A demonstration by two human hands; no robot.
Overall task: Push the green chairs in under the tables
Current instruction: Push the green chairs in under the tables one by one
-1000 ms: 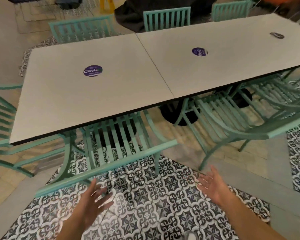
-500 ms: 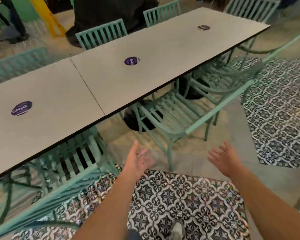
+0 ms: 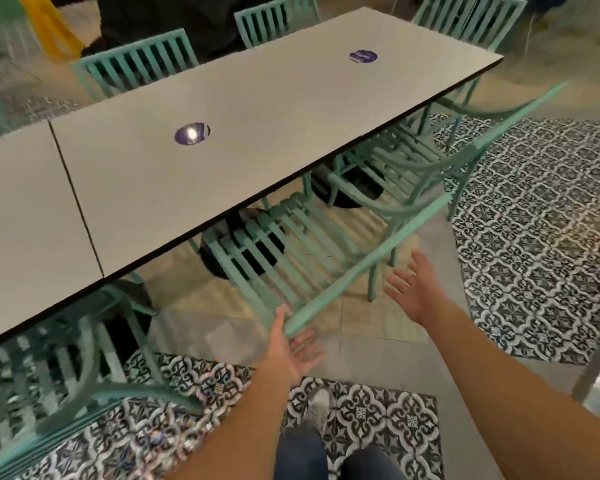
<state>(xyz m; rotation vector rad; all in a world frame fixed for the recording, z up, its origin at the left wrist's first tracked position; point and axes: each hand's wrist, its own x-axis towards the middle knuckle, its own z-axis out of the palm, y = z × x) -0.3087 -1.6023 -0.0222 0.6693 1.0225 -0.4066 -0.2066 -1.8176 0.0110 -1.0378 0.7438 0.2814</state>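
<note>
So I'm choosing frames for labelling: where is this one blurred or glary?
Head view: the near-left chair and far-left background are smeared by motion blur; glare whites out the nearer sticker; the wide lens bows the table edge; both hands and the middle chair read fairly sharp.

The surface (image 3: pixel 257 109) is smooth, matt off-white laminate with a thin black edge. The slatted green chair (image 3: pixel 291 251) looks like painted metal (satin sheen). A round purple sticker (image 3: pixel 192 133) reflects glare. The floor tiles (image 3: pixel 541 244) are patterned, faintly glossy.
</note>
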